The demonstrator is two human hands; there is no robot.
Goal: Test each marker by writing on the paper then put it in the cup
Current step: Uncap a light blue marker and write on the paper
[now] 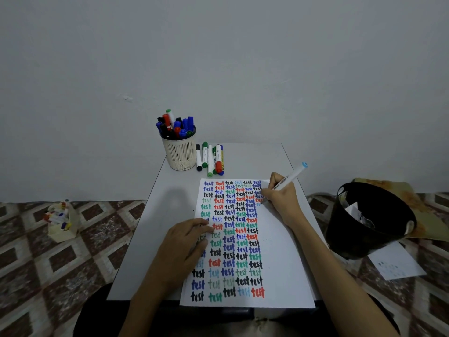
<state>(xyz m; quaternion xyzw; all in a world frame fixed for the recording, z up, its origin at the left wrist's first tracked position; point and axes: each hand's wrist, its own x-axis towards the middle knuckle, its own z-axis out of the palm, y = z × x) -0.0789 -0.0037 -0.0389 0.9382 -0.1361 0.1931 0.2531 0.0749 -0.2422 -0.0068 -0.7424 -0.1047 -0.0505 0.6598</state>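
Note:
A white paper [274,259] covered with rows of coloured "test" words lies on the small grey table [175,190]. My right hand [279,193] grips a white marker with a light blue end [292,175], its tip down on the paper near the upper right of the writing. My left hand [184,242] rests flat on the paper's left edge, fingers spread. A cream slotted cup [179,154] full of markers stands at the table's back left. Several loose markers [210,159] lie beside it on the right.
A black bin [369,220] with scraps inside stands on the floor to the right, with a marked sheet of paper [396,263] beside it. On the patterned floor at left sits a cream box of markers [62,220]. A plain wall is behind the table.

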